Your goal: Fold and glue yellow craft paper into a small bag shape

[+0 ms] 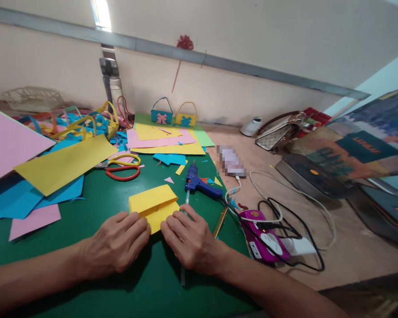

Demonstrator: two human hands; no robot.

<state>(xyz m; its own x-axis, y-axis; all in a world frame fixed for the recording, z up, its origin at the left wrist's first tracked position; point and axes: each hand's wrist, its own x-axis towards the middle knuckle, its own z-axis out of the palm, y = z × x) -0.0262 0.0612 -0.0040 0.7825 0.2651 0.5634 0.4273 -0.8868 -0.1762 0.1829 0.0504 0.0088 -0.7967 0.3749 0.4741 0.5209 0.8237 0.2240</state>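
A folded piece of yellow paper point(153, 198) lies on the green mat point(96, 229), with a raised flap along its far side. My left hand point(121, 240) grips its near left edge, fingers curled over it. At the near right edge my right hand point(192, 238) has its fingers bent onto the same paper; the thumbs are hidden. Just beyond my right hand a blue glue gun point(199, 183) lies on its side, and its clear glue stick runs under that hand. Scissors point(123, 168) with red and yellow handles rest beyond the paper.
Coloured paper sheets point(66, 163) and scraps pile up at left. Two small paper bags point(162, 115) stand at the back on stacked sheets. At right are a phone point(231, 161), a purple power strip point(263, 238) with tangled cables, and dark containers point(313, 174).
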